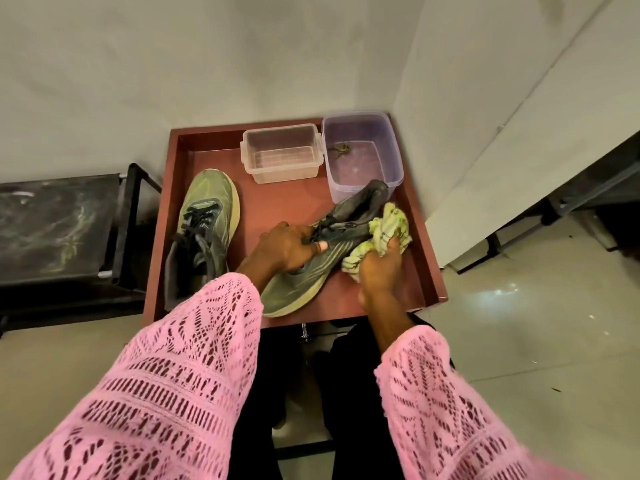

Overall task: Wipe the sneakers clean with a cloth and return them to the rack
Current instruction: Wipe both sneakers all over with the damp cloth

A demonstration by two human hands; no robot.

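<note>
L hand pins grey-green mesh sneaker; R hand clutches crumpled green-white cloth beside it. Wipe w/ firm strokes, steady grip.

Premises are presenting as a home interior: plain white walls are meeting a glossy tiled floor, with a black shoe rack standing beside 1 red tray table.

Standing by, I am counting:
- sneakers: two, a left sneaker and a right sneaker
- cloth: one
- plastic containers: two, a clear container and a purple container
- red tray: one
- black rack: one
- hands working: two, a left hand and a right hand
</note>
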